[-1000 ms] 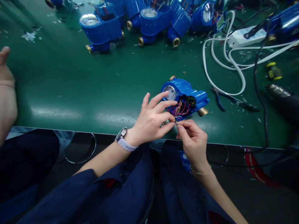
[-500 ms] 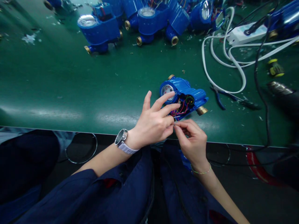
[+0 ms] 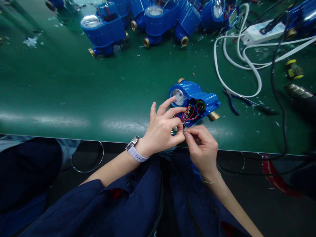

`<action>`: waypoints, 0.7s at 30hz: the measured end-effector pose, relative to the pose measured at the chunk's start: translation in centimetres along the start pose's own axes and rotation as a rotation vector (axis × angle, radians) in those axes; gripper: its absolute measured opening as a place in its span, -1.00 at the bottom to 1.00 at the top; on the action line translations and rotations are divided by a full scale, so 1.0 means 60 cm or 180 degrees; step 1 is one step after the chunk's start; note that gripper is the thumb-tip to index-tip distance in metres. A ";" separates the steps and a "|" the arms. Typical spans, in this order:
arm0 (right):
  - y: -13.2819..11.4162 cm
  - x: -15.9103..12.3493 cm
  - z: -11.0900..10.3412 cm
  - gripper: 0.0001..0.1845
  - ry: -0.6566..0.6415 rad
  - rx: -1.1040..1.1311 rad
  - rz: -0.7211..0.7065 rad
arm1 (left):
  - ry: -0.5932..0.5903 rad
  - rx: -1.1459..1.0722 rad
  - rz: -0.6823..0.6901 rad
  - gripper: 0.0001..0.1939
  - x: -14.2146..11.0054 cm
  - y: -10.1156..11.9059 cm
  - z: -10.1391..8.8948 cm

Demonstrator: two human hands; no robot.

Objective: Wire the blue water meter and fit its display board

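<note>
A blue water meter (image 3: 209, 99) lies near the table's front edge, its round dial facing up and its side housing uncovered. Loose thin wires (image 3: 191, 114), red, yellow and white, spill from that housing. My left hand (image 3: 161, 130) pinches wire ends between thumb and forefinger at the near side of the meter, while its other fingers spread over the housing and the dial's edge. Meeting it tip to tip, my right hand (image 3: 203, 148) is closed in a pinch at the same wire ends. What exactly lies between the fingertips is too small to see clearly.
Several more blue water meters (image 3: 105, 34) stand along the back of the green table (image 3: 74, 85). To the right are a white power strip (image 3: 263, 33) with looped white cable (image 3: 259, 82), blue-handled pliers (image 3: 233, 103), a yellow-black screwdriver (image 3: 294, 69) and a black cable (image 3: 273, 80).
My left hand has turned slightly, with its upper fingers drawn back left and its thumb and forefinger now forming a ring. My right hand stays nearly still in its pinch.
</note>
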State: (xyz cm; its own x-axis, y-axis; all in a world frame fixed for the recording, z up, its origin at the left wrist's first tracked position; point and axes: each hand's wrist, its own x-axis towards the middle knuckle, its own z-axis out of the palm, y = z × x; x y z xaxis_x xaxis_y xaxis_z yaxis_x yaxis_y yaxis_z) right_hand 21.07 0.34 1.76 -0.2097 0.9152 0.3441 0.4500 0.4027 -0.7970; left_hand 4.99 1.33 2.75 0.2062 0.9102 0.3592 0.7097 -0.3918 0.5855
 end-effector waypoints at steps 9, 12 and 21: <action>0.007 -0.002 0.006 -0.91 -0.0028 0.0475 0.0366 | -0.0022 -0.0301 -0.0316 -0.92 -0.001 -0.006 0.004; 0.009 -0.004 0.006 -0.92 -0.0025 0.0568 0.0436 | 0.0022 -0.0292 -0.0309 -0.93 -0.003 -0.007 0.006; 0.015 -0.007 0.006 -0.92 0.0013 0.0592 0.0546 | 0.0124 -0.0176 -0.0327 -0.93 -0.006 -0.013 0.007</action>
State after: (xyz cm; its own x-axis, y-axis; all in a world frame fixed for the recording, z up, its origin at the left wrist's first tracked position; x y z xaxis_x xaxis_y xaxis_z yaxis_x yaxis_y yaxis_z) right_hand 21.24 0.32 0.74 -0.1403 0.9702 0.1975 0.3113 0.2326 -0.9214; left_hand 4.64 1.40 1.85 0.1072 0.9404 0.3227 0.6872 -0.3046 0.6595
